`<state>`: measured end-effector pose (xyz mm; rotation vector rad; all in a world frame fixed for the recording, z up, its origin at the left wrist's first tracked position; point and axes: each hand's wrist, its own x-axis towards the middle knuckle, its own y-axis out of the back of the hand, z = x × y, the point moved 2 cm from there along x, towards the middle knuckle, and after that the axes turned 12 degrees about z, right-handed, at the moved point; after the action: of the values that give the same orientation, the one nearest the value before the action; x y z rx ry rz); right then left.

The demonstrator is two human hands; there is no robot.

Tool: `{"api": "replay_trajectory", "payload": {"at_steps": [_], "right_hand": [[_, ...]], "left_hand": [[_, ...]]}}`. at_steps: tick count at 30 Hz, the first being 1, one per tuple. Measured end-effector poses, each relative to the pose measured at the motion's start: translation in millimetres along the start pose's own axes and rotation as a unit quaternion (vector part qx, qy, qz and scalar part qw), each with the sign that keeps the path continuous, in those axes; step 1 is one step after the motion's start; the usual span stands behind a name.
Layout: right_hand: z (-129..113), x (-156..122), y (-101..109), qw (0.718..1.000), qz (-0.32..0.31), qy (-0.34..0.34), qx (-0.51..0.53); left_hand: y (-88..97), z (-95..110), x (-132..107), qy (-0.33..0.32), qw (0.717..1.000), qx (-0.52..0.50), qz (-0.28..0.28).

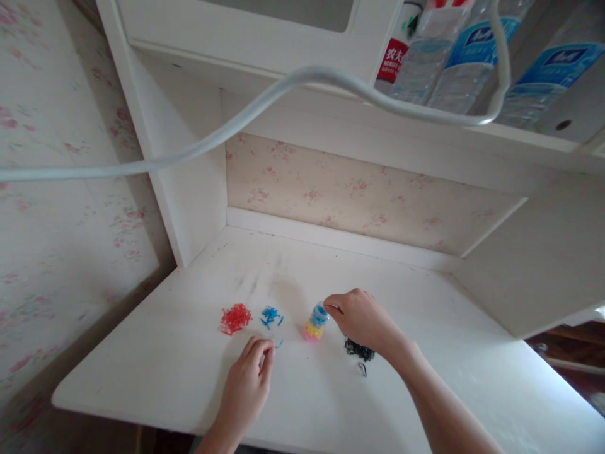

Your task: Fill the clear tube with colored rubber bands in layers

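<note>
On the white desk [198, 384] lie a heap of small red bands [235, 318] and a smaller heap of blue bands [271, 316]. My left hand [248, 384] rests just below the blue heap, its fingertips pinched together beside a single blue band [279, 343]. My right hand [363, 318] is closed, with its fingertips on the top of a small clear bottle [316, 323] filled with blue, yellow and pink bands. A heap of black bands [359, 350] lies under my right wrist, partly hidden.
A white cable [222, 135] hangs across the view close to the camera. Water bottles [472, 57] stand on the shelf above the desk. Flowered wallpaper [61, 208] covers the left wall and the back of the alcove.
</note>
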<state>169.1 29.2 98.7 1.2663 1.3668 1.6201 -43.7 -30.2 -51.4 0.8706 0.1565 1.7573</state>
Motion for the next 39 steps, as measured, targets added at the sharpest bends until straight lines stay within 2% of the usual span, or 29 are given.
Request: {"api": "replay_trajectory", "payload": {"at_steps": [5,8,10,13,16,19,22,26,29,35,39], "right_hand": [[-2,-2,6,1.000,0.000,-0.007,0.024],[4,-12,17,0.990,0.064,-0.069,0.101],[13,-24,18,0.971,0.116,-0.126,0.168],[27,-53,-4,0.932,0.154,-0.218,0.246],[24,-91,-51,0.910,0.150,-0.265,0.283],[2,-127,-99,0.928,0.105,-0.232,0.273],[-21,-149,-122,0.956,0.108,-0.164,0.217],[-26,-153,-122,0.958,0.115,-0.175,0.195],[-23,-151,-119,0.962,0.115,-0.158,0.190],[-24,-154,-124,0.961,0.149,-0.140,0.186],[-24,-155,-122,0.960,0.146,-0.144,0.189]], "left_hand": [[-2.7,-3,0,0.001,1.000,0.006,-0.012],[-2.6,-4,0,0.009,1.000,0.001,-0.012],[-2.0,-4,0,0.014,1.000,-0.005,-0.011],[-1.9,-1,2,0.030,0.999,-0.017,-0.014],[-3.6,10,8,0.051,0.998,-0.036,-0.024],[-5.8,29,20,0.048,0.996,-0.066,-0.034],[-7.1,53,36,0.031,0.995,-0.084,-0.036],[-10.3,79,57,-0.001,0.997,-0.074,-0.015],[-15.6,92,66,-0.019,0.998,-0.055,-0.003],[-27.8,103,74,-0.046,0.999,-0.002,0.011],[-31.7,107,75,-0.061,0.997,0.045,0.008]]}}
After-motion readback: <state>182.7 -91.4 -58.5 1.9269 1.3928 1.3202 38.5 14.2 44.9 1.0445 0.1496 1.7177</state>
